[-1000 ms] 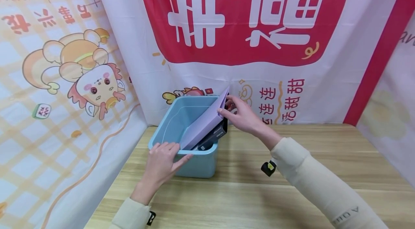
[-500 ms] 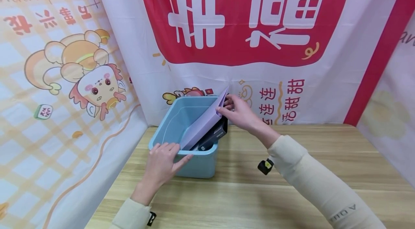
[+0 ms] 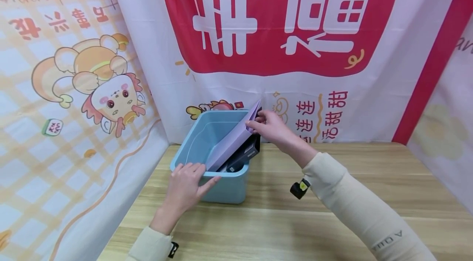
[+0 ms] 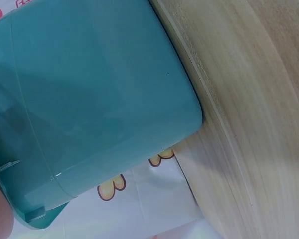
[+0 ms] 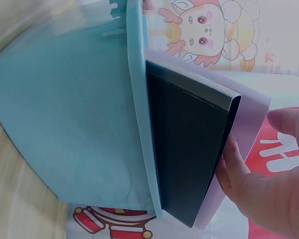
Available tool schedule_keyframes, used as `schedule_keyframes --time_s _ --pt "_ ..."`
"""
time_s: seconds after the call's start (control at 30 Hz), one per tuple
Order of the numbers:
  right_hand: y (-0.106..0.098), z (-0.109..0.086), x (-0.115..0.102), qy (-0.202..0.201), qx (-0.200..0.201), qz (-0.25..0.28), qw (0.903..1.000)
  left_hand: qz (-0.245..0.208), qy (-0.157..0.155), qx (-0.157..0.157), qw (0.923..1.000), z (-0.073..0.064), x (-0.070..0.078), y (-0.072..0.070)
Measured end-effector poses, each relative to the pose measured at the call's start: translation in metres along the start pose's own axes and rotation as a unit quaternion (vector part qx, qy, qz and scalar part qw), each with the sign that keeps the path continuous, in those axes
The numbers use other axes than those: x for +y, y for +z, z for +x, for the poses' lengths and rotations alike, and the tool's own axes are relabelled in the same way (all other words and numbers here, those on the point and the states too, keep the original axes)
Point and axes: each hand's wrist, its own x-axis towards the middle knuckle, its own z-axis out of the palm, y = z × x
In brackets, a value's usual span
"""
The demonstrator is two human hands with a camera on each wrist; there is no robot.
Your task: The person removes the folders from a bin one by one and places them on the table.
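Observation:
A light blue plastic bin [image 3: 223,189] stands on the wooden table. My left hand [image 3: 184,185] grips its near rim, fingers over the edge and thumb along the outside. Leaning out over the bin's right side are a lilac folder [image 3: 230,142] and, under it, a flat black box [image 3: 244,156]. My right hand [image 3: 271,127] pinches the folder's upper right corner, thumb on the near side. In the right wrist view, the fingers reach between the folder [image 5: 249,109] and the black box [image 5: 187,144]. The left wrist view holds mostly the bin's outer wall [image 4: 99,89].
The wooden table [image 3: 332,195] extends right and toward me. A printed cloth backdrop [image 3: 325,101] hangs right behind the bin, and a checked cloth [image 3: 85,129] rises along the left. Black wrist-camera mounts sit by both cuffs.
My right forearm and hand have shifted slightly left, and the right fingers have moved a little at the folder's corner. The left hand stays on the rim; folder and box barely move.

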Motion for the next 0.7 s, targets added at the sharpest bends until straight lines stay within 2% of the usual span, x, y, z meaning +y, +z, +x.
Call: schedule_keyframes --time_s 0.23,0.7 --pt "0.000 0.003 -0.002 0.029 -0.019 0.065 0.9973 0.003 0.000 0.003 1.0000 0.000 0.000 0.001" --pt "-0.001 0.017 -0.003 0.076 -0.021 0.067 0.9946 -0.003 0.000 0.005 1.0000 0.002 0.000 0.003"
